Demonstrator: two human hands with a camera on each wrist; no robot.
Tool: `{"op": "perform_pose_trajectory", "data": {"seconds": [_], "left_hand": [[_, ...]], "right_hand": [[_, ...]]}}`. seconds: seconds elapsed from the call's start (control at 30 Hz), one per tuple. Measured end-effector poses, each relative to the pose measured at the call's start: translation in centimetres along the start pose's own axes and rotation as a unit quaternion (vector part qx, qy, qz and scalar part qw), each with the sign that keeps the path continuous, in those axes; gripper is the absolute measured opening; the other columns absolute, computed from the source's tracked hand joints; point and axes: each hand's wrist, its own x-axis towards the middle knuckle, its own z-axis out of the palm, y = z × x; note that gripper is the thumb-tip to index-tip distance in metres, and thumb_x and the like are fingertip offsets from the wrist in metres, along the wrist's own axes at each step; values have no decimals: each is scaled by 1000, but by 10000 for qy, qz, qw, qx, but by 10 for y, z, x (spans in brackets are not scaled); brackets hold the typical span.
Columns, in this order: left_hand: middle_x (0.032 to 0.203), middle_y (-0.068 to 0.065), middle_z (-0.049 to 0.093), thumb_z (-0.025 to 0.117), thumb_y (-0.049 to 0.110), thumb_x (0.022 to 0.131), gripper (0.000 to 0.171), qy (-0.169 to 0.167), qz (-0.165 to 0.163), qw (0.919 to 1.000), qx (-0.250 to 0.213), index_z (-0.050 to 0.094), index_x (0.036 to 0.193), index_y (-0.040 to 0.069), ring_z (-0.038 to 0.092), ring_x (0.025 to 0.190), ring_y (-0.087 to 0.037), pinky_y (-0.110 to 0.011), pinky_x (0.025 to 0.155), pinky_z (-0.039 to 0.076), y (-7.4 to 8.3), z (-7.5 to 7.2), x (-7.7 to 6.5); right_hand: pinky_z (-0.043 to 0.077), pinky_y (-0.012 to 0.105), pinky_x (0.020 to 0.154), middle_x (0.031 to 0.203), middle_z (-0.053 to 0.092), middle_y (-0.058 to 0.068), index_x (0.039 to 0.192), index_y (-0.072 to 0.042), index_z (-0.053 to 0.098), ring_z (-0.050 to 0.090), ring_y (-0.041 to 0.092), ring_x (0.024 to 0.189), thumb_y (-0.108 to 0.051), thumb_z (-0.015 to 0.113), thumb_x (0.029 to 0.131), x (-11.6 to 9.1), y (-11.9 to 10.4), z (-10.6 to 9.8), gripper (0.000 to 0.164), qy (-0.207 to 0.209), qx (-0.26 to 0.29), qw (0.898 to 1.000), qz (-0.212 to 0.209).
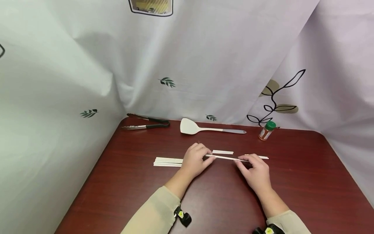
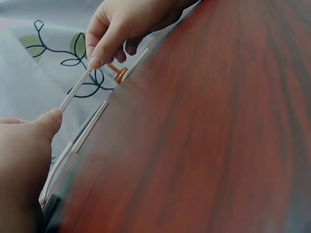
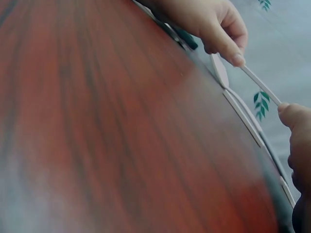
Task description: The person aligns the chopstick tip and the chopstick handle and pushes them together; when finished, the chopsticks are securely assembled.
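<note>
white stick (image 1: 225, 158) | between left hand (image 1: 195, 160), right hand (image 1: 257, 172) | pinched by both

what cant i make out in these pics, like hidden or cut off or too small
Head view: right ends of the stick pile, hidden by the left hand.
Head view: both ends of the held stick, covered by the left hand and right hand.
Head view: label wording on the green-capped jar, too small.
Head view: the wall picture, cut off by the top edge.
</note>
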Motion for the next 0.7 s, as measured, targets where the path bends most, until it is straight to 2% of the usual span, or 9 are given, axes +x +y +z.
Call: {"op": "perform_pose_trajectory", "data": {"seconds": [0.07,0.13,0.3,0.43,0.7], "left_hand": [[88,5,69,90,28,86,17,-36,-8,10000,8,78,88,16,65,84,-15,-40,94,54,4,5,2],[89,5,69,90,28,86,17,-60,-5,10000,-14,77,88,16,65,85,-15,-41,95,54,8,9,4],[88,5,68,91,26,86,17,-45,-38,9999,-144,77,88,16,61,82,-18,-32,81,51,18,19,9],[88,6,68,91,26,86,17,-53,-105,9999,-119,77,88,17,60,82,-17,-30,80,50,27,28,13],[93,7,67,85,34,93,18,-648,-275,9975,8,76,92,19,63,90,-14,-26,88,51,45,39,18]], "right_hand": [[44,10,80,89,75,0,94,-9,82,68,16,83,-9,94,78,-2,3,-4,20,84,8,10000,-18],[42,8,82,91,76,1,95,-8,82,68,16,84,-7,93,77,-3,7,-8,21,150,10,9999,-34],[40,8,87,94,78,1,98,-7,83,68,15,84,-3,93,75,-3,15,-16,25,327,65,9993,-197],[41,7,83,92,77,0,98,-9,84,67,11,82,-1,94,71,-4,24,-25,30,425,124,9985,-335],[40,6,81,87,75,1,95,-10,84,64,3,83,1,95,68,-7,38,-42,32,417,14,9988,-268]]}}
